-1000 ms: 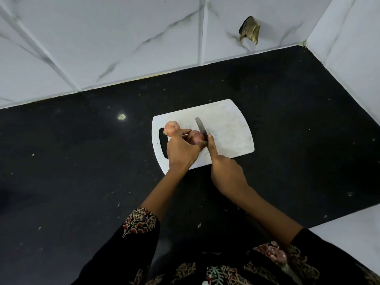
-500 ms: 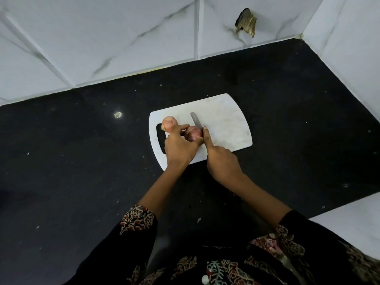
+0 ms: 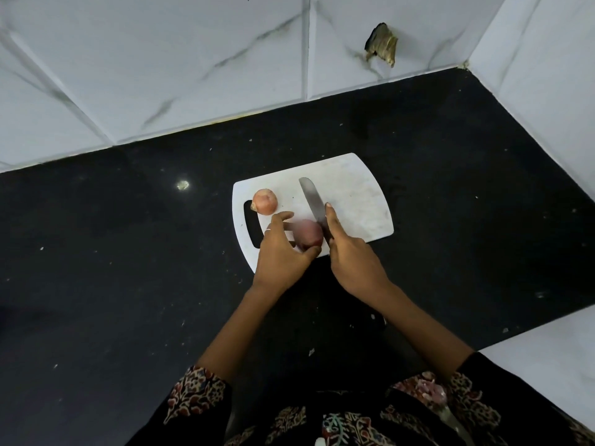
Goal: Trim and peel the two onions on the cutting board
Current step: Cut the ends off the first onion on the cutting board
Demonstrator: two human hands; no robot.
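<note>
- Counter (image 3: 128, 268), black and speckled, fills most of the view; pale crumbs and a small bright spot (image 3: 183, 185) lie at about 10 o'clock from the board.
- White marble-veined tiles (image 3: 193, 59) form the back wall at 12 o'clock, meeting a second white wall (image 3: 547, 91) in a corner at 2 o'clock.
- A broken hole (image 3: 381, 45) gapes in the back tile near 1 o'clock.
- A white board (image 3: 360, 201) lies on the counter, its handle slot at the 9 o'clock end.
- One onion (image 3: 265, 201), skin on, sits on the board just beside the slot, apart from both hands.
- The other onion (image 3: 308, 234) lies near the board's 6 o'clock edge; the left hand (image 3: 283, 255) cups it, thumb curled under its near side, fingers spread above it.
- The right hand (image 3: 352, 259) grips the knife (image 3: 314, 201), forefinger laid along the blade, whose tip points to 12 o'clock; the blade touches the held onion's 3 o'clock side.
- Patterned dark sleeves (image 3: 196, 394) cover the forearms at 6 o'clock.
</note>
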